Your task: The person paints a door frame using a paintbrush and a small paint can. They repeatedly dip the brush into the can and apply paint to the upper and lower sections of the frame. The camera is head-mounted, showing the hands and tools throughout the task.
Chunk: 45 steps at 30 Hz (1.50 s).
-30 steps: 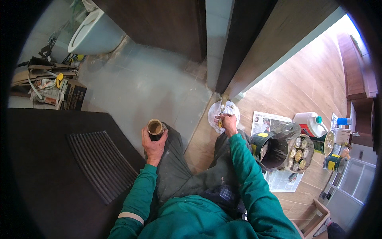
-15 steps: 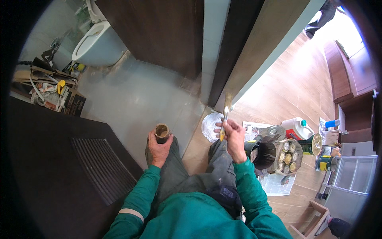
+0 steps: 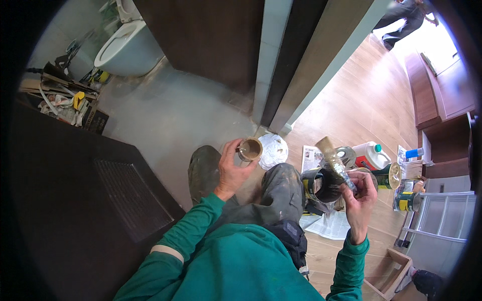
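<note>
My left hand [image 3: 232, 174] is closed around a small round cup [image 3: 250, 149], its open top facing up and brownish inside. Between the thumb and fingers of my right hand [image 3: 359, 199] is a paintbrush [image 3: 331, 156], tilted with its pale bristles pointing up and to the left. Below the brush stands a dark can [image 3: 314, 181] with a yellow-marked label. My right hand hides much of the group of small tins behind it. A crumpled white round cover [image 3: 273, 151] lies on the floor beside the cup.
A dark louvered door [image 3: 75, 175] fills the left, and a door frame [image 3: 296, 75] rises ahead. Newspaper [image 3: 331, 226], a white jug [image 3: 372, 156], more cans [image 3: 407, 202] and a ladder [image 3: 447, 215] are at right. A toilet [image 3: 130, 50] stands far left; another person [image 3: 401, 22] is far right.
My right hand has swung right with the paintbrush, from near my knee to over the cans. The left hand has brought the cup to the right. The far person shows more.
</note>
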### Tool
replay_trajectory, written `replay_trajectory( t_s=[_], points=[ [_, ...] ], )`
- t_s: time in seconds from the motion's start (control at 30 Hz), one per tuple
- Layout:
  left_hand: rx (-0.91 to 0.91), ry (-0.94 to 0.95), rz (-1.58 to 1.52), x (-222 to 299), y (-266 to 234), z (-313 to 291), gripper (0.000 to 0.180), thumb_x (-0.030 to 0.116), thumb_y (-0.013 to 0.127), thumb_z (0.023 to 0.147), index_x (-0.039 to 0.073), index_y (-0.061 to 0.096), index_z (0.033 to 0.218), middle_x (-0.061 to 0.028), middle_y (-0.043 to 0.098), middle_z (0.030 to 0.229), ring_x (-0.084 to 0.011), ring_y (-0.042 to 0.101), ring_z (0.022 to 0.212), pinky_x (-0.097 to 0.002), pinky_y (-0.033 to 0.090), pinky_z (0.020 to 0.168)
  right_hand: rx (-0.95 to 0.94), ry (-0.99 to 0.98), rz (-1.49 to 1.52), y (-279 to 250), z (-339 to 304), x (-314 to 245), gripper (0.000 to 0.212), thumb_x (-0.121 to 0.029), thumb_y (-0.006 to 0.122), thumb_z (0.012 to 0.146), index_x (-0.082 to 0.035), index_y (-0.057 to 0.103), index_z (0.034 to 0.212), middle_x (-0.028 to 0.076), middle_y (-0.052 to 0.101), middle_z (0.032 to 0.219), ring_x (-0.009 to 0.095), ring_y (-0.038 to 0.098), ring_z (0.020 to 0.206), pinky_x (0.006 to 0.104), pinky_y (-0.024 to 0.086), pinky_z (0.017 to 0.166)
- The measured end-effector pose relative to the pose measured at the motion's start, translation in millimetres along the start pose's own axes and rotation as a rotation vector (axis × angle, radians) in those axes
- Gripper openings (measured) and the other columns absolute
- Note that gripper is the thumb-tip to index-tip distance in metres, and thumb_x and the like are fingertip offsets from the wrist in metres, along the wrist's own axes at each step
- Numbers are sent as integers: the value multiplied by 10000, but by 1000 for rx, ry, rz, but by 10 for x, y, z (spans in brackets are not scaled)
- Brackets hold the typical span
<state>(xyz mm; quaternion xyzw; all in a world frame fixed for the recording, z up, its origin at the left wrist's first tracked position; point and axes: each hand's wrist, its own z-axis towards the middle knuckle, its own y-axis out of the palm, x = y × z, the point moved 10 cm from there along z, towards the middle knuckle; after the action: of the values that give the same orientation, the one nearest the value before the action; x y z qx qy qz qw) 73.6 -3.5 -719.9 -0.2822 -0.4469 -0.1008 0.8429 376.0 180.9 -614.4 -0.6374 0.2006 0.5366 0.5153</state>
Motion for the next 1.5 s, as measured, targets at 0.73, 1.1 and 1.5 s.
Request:
replay_trajectory(
  t_s=[0.73, 1.1, 1.5],
  points=[
    [-182, 190, -102, 799, 174, 57, 666, -3, 859, 656, 20, 600, 1269, -160, 622, 1228, -346, 653, 1107, -392, 562, 929, -468, -701, -797, 900, -13, -1570, 250, -72, 733, 722, -69, 724, 972, 91, 682, 854, 294, 705, 808, 413, 575, 702],
    [-146, 278, -66, 1112, 177, 144, 600, 87, 916, 638, 10, 653, 1172, -156, 658, 1125, -342, 677, 1015, -391, 570, 851, -562, -664, -868, 1061, 39, -1393, 268, -173, 739, 755, -20, 685, 968, 158, 676, 879, 353, 708, 834, 451, 576, 675],
    [-114, 271, -132, 1177, 141, 280, 594, 76, 918, 627, -21, 656, 1151, -153, 662, 1069, -309, 693, 967, -375, 581, 836, -334, -603, -646, 564, -266, -1231, 453, -82, 642, 837, -110, 660, 1288, 119, 662, 934, 331, 696, 759, 430, 569, 652]
  ],
)
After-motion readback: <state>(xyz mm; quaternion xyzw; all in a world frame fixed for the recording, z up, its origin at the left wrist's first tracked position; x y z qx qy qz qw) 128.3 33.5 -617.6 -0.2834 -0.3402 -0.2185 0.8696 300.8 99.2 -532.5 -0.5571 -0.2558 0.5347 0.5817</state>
